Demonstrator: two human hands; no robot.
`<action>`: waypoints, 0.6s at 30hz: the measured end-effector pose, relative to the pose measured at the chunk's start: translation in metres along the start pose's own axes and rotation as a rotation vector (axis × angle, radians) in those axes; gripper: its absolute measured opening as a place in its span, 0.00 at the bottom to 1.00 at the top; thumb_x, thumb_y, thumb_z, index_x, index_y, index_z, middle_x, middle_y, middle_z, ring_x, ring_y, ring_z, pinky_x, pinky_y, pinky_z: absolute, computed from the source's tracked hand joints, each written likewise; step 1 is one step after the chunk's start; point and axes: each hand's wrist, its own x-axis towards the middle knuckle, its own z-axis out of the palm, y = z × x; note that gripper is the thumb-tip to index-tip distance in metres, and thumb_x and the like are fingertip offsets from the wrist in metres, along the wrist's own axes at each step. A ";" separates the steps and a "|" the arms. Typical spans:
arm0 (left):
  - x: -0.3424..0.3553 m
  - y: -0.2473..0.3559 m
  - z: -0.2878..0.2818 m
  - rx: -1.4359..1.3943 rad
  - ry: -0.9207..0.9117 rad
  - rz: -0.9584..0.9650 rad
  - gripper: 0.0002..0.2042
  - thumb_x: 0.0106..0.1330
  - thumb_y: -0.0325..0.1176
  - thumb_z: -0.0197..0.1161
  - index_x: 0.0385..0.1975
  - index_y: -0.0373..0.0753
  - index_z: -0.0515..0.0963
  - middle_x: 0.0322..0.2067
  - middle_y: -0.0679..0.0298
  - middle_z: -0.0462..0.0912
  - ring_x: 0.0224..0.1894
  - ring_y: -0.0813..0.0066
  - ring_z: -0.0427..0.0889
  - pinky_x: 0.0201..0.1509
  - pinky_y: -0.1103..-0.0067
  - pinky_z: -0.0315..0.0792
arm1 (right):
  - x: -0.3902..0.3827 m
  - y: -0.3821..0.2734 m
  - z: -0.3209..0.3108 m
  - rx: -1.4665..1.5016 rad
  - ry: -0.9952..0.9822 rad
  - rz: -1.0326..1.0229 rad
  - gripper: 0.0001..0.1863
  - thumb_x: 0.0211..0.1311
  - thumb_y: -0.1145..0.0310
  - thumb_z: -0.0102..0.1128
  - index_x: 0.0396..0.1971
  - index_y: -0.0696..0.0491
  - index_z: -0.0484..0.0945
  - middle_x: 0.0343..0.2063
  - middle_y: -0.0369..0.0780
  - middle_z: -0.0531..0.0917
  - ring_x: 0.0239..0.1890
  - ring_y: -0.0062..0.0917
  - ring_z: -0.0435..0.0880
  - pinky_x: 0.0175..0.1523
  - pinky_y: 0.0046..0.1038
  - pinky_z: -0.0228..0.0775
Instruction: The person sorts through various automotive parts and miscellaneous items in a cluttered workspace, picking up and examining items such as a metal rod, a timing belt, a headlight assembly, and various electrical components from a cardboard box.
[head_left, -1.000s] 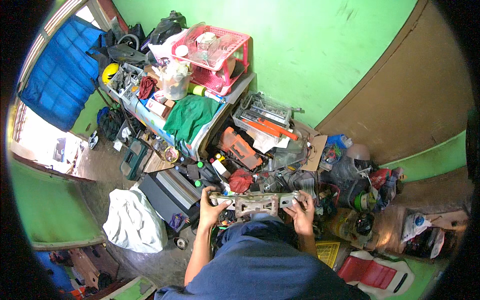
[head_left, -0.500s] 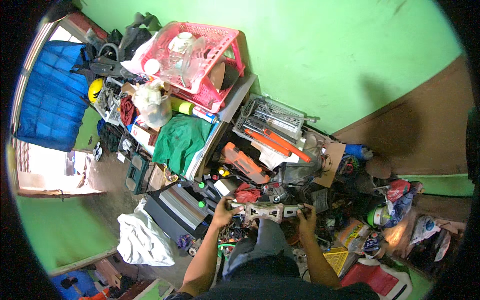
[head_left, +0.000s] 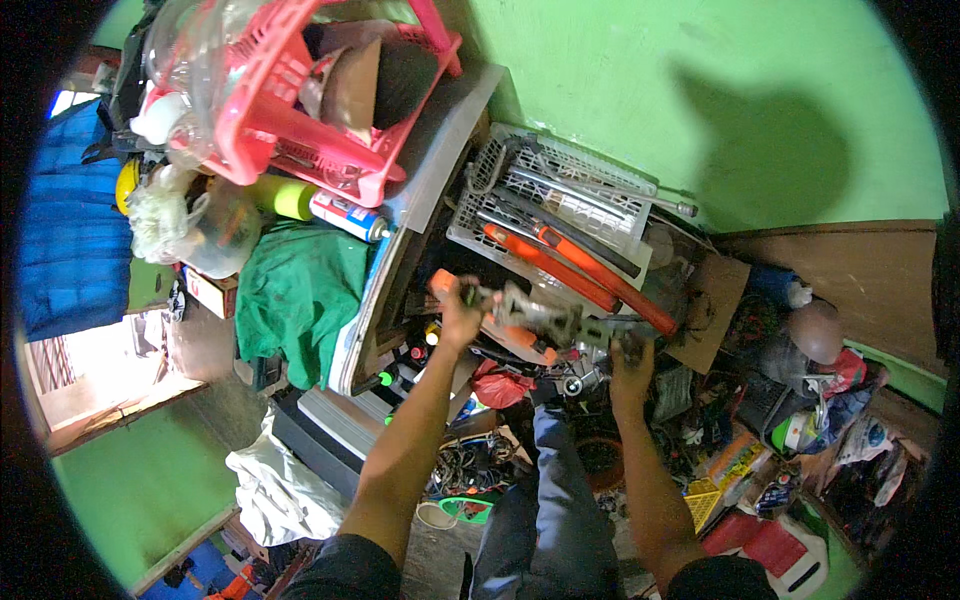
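Green wall (head_left: 600, 90) backs crate (head_left: 462, 228) of tools (head_left: 580, 234); hands (head_left: 462, 318) (head_left: 631, 366) hold bracket (head_left: 540, 315).

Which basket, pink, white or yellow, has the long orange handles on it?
The white basket, near the green wall and beyond the held metal part. The pink basket on the table and the yellow one at lower right show none.

Dull, mottled metal forms the bar (head_left: 542, 314). The pink rack (head_left: 242, 125) is glossy, smooth plastic; the latticed basket (head_left: 464, 225) is pale plastic. Orange handles (head_left: 625, 292) look smooth and plastic. The green cloth (head_left: 298, 290) is matt and creased, the white sheet (head_left: 285, 490) rumpled fabric. The flap (head_left: 715, 315) is matt brown cardboard; the wall (head_left: 580, 75) smooth paint.
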 end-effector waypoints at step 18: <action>0.113 -0.052 0.014 -0.248 0.136 -0.009 0.26 0.80 0.49 0.45 0.65 0.35 0.69 0.64 0.53 0.73 0.67 0.62 0.68 0.72 0.71 0.57 | 0.103 0.038 0.112 -0.185 -0.216 -0.351 0.17 0.71 0.70 0.60 0.56 0.59 0.76 0.47 0.46 0.83 0.38 0.27 0.88 0.40 0.27 0.81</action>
